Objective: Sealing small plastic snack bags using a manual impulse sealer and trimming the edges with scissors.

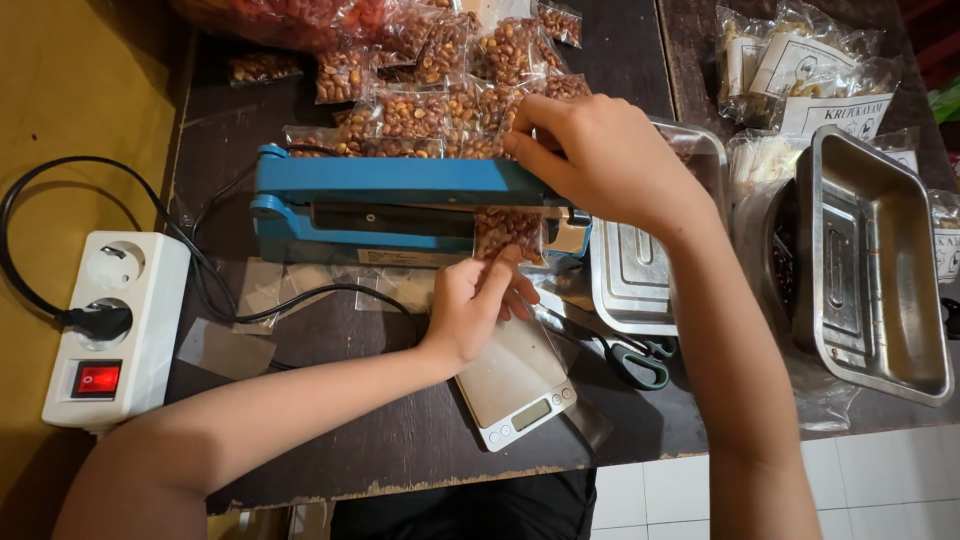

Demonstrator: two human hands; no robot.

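At frame centre I see my left hand (478,305) pinching a peanut bag (508,232) under the blue sealer (400,205). My right hand (600,160) presses its bar, fingers curled; seemingly gripping nothing. Scale (515,385) below.

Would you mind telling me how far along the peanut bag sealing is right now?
Done, it seems: a pile of filled peanut packets lies behind the blue heat sealer. In hand: the right hand presses on the sealer's arm while the left hand holds a small bag of peanuts in its jaw. Left: the steel trays look empty; I cannot tell how many remain unbagged.
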